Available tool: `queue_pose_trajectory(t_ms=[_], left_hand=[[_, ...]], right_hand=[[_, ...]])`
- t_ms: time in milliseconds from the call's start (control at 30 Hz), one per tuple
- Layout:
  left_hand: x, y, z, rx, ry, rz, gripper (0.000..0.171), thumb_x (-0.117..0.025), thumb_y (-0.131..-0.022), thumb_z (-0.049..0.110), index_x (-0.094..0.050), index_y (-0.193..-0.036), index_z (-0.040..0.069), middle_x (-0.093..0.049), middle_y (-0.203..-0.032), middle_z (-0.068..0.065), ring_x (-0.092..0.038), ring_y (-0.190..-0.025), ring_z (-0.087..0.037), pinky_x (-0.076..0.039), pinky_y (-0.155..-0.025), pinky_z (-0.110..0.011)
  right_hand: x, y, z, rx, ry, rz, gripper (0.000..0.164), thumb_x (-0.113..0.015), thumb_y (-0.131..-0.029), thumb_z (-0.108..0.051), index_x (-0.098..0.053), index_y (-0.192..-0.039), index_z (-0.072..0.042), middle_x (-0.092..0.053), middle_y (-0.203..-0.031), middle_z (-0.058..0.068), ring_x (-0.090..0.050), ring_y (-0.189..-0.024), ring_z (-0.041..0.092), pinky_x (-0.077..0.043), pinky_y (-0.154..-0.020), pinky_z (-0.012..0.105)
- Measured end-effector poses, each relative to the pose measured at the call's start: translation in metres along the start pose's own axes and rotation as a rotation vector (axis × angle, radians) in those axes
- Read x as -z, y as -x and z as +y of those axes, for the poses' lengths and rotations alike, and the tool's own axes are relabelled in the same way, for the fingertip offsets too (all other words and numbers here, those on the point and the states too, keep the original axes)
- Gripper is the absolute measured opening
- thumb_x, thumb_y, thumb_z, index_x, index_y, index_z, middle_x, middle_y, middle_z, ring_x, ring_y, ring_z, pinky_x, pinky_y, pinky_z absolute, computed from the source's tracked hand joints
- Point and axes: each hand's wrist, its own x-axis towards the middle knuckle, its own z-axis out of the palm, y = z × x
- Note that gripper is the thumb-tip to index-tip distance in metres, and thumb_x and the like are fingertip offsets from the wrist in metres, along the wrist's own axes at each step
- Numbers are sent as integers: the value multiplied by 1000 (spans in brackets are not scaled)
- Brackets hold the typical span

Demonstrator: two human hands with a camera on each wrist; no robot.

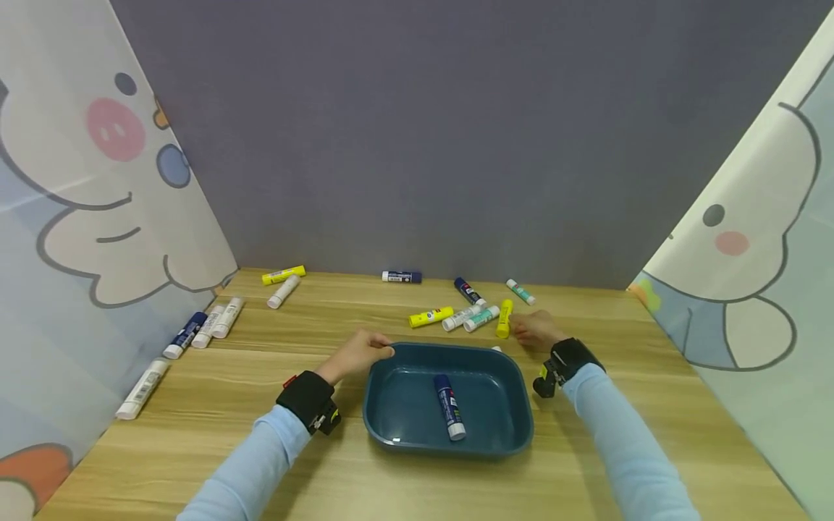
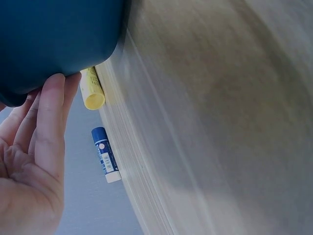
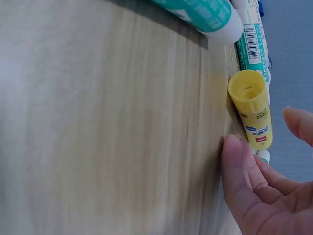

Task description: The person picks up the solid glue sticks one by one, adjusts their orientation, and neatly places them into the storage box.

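Note:
A dark blue plastic tray (image 1: pixel 449 452) stands on the wooden table with one navy glue stick (image 1: pixel 449 407) lying inside it. At the tray's far left corner, my left hand (image 1: pixel 357 354) pinches the rim between thumb and fingers. My right hand (image 1: pixel 536 329) is beside a yellow glue stick (image 1: pixel 504 319), right of the tray's far edge. In the right wrist view the fingers (image 3: pixel 237 161) come close to that yellow stick (image 3: pixel 252 110), thumb held apart; whether they touch it I cannot tell. A teal glue stick (image 3: pixel 205 17) lies nearer, mostly hidden behind the tray in the head view.
Behind the tray lie another yellow stick (image 1: pixel 431 317), a white one (image 1: pixel 461 318), a teal one (image 1: pixel 482 319) and a navy one (image 1: pixel 470 291). Several more sticks, including a white one (image 1: pixel 142 389), lie along the left side. A grey panel (image 1: pixel 417 145) closes off the back.

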Motion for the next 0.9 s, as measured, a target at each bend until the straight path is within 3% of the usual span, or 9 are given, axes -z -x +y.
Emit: queue_pose_trajectory(t_ms=[233,633,767,900], left_hand=[[-3,0,-2,13,-11,4,28,-60,-87,17,-65,-108,-2,-66,-105,-15,-62,-94,-23,-51,-77,-35],[-3,2,-2,-8,-8,25,28,-59,-88,18,-66,-109,1,-66,-108,-15,-61,-96,-25,-51,-79,-37],[-3,1,-1,-6,-19,34,28,-60,-87,19,-66,-108,1,-66,-107,-14,-62,-96,-24,-51,-78,-36],[-3,1,0,-11,-26,38,28,-60,-87,19,-67,-108,1,-66,-107,-15,-62,-95,-24,-51,-78,-36]], right_hand=[[-5,-8,2,-41,-23,36,59,-55,-89,-27,-36,-128,13,-54,-89,7,-56,-63,8,-53,-63,20],[-11,-17,-10,-61,124,94,53,-62,-85,-25,-47,-116,14,-56,-81,7,-57,-48,6,-52,-53,20],[-14,-17,-13,-49,228,120,46,-66,-80,-30,-52,-103,8,-53,-74,4,-55,-46,6,-50,-50,19],[-17,-19,-17,2,414,145,45,-67,-78,-32,-53,-97,6,-49,-75,5,-52,-52,8,-46,-47,17]])
